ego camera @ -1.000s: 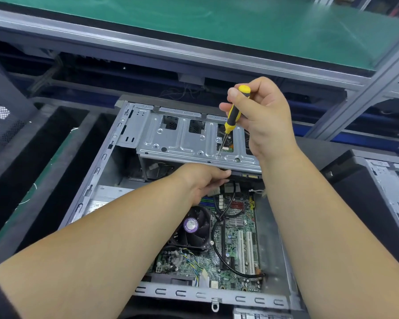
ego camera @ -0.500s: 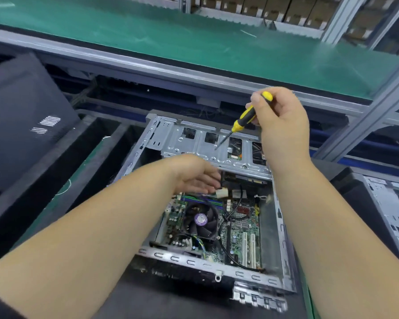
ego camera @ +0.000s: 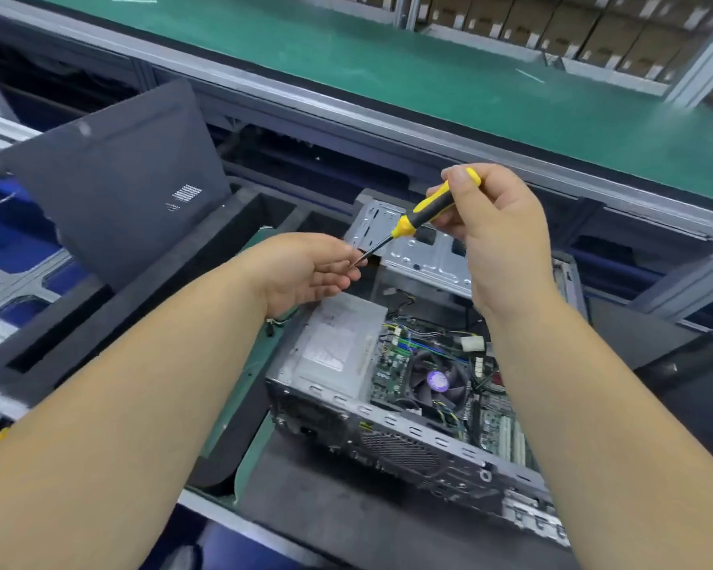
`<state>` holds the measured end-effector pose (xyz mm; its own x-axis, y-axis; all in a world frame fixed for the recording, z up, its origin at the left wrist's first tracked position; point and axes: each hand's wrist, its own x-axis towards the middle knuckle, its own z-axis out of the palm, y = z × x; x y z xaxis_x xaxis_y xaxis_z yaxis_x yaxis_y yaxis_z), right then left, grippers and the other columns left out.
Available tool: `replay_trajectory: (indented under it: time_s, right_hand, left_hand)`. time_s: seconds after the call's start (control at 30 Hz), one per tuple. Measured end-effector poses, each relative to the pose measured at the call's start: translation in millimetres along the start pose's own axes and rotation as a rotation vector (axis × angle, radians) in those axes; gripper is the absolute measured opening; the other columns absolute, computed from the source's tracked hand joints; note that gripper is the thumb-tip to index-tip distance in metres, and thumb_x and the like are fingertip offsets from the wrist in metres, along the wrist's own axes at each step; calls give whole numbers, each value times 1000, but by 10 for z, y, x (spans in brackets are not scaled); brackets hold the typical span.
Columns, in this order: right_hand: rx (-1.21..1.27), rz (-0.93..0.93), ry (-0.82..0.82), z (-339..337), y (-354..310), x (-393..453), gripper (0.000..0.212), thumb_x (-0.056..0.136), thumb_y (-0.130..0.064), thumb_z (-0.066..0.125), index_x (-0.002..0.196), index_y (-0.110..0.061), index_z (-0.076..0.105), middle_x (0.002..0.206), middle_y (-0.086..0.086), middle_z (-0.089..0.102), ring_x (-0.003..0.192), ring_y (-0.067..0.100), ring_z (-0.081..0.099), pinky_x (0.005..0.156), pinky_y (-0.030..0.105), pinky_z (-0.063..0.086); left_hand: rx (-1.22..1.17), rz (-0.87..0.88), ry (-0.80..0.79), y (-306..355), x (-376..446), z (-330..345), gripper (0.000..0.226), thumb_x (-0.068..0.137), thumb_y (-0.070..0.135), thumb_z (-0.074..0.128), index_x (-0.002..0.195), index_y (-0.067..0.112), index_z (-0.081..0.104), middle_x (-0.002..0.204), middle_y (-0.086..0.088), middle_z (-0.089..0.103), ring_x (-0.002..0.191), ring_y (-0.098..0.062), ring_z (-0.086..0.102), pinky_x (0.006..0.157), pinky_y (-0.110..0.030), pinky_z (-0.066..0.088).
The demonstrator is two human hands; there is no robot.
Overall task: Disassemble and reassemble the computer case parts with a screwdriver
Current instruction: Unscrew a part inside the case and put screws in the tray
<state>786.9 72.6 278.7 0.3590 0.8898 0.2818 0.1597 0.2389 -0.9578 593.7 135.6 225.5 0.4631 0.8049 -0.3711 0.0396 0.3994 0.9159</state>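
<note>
Farthest left of the open grey metal computer case [ego camera: 408,442], a dark flat side panel [ego camera: 116,187] leaned tilted, its lower edge down in the slots of a black foam tray [ego camera: 149,294] that ran along the case's left flank. A narrow strip of green counter [ego camera: 260,355] showed between the tray and the case.

The left hand [ego camera: 305,269] hovered above the case's far-left corner, its fingers [ego camera: 342,265] curled and brought together at the tip of the screwdriver; whether they pinched anything there was too small and blurred to tell.

The yellow-and-black-handled screwdriver [ego camera: 420,218] slanted down to the left over the case's perforated silver drive bracket [ego camera: 425,253], clear of the metal.

Inside the case, a silver box-shaped power supply [ego camera: 338,343] filled the left compartment. Right of it lay the green motherboard [ego camera: 400,364] with a round black cooling fan [ego camera: 437,384] and loose black cables [ego camera: 476,388].

The right hand [ego camera: 499,236] hung above the case's far edge, thumb and fingers gripping the screwdriver's handle near its cap.

Beyond the case's far side ran a grey aluminium rail [ego camera: 387,125] and a green conveyor belt [ego camera: 387,59], open and flat. Right of the case sat another dark panel [ego camera: 676,376].
</note>
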Motion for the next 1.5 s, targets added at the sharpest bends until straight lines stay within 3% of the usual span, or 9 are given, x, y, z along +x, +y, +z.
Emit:
replay_trajectory:
  time_s: [0.23,0.5,0.67,0.8,0.87,0.93,1.03,1.37,1.5]
  right_hand:
    - [-58,47,-61,897,-23,-82,15,100,-27,57,100,-15,66,87,0,77,75,13,68,72,23,56]
    - [-168,222,-175,2093,50,-161,8,96,-27,63,100,-22,66,91,-1,76,67,9,64,70,25,57]
    - [-299,242,-114,2490,229,-367,10,88,-27,61,97,-31,64,94,1,73,73,7,70,86,46,58]
    - [-397,295,-75,2603,389,-549,9,92,-27,62,95,-35,63,87,-6,70,76,7,70,85,48,58]
    - [-442,316,-69,2602,489,-624,10,94,-25,62,94,-35,62,83,-8,68,77,9,69,80,37,59]
    - [-514,332,-75,2589,580,-697,11,95,-24,60,95,-35,60,83,-11,66,75,10,68,63,20,55]
    - [-633,382,-112,2540,752,-803,8,97,-27,57,99,-35,58,85,-6,65,75,16,63,55,30,50]
    - [-643,582,-239,2466,1284,-1049,7,97,-27,57,102,-33,58,91,-3,65,87,20,66,71,38,54]
    - [-662,616,-323,2487,1405,-1098,8,97,-26,58,99,-33,58,87,-8,63,87,19,66,68,36,53]
  left_hand:
    - [28,35,-33,-65,-195,-932,10,96,15,59,101,11,67,72,5,68,61,-2,58,57,-13,50]
    - [-154,-1,-37,-332,-257,-2100,9,94,10,61,96,14,69,73,6,66,63,-3,58,61,-13,50]
    - [-94,-9,-79,-548,-122,-2481,10,96,10,58,96,14,67,74,7,65,64,-4,55,59,-14,49]
    - [55,-28,-133,-784,-32,-2585,11,97,11,58,96,16,67,80,5,65,69,-6,56,67,-18,48]
    - [184,-37,-122,-928,17,-2592,10,96,12,59,95,18,67,89,3,67,77,-7,60,73,-18,49]
    - [307,-35,-69,-1076,77,-2599,10,95,12,61,95,20,67,98,1,68,82,-7,61,76,-18,48]
    - [334,-63,1,-1258,173,-2623,11,94,12,61,95,20,69,98,1,69,85,-10,60,78,-22,45]
    - [339,-107,66,-1548,322,-2636,17,94,8,57,92,19,70,83,4,67,77,-9,58,75,-22,46]
    - [329,-113,106,-1608,331,-2659,21,94,7,56,87,20,71,80,5,66,76,-9,57,71,-20,46]
